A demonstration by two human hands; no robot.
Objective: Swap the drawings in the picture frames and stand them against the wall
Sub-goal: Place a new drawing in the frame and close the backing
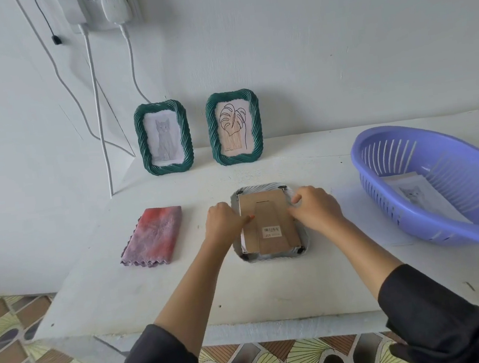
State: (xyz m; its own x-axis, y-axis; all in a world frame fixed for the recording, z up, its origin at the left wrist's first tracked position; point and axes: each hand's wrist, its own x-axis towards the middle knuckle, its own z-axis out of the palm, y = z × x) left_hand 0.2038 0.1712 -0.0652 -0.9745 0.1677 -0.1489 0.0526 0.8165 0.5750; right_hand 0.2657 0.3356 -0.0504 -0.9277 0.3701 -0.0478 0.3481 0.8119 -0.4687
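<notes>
A white surface (275,282) meets a white wall (336,48), where two green frames stand upright: the cat frame (163,138) and the leaf frame (234,127). A third frame (274,256) lies face down mid-surface with its brown backing (266,217) in place, so its swap looks unfinished. The left hand (224,224) and right hand (315,209) flank it, fingers (241,219) curled on the backing's side edges, apparently gripping. A cat sheet (417,192) waits in the basket (385,202).
</notes>
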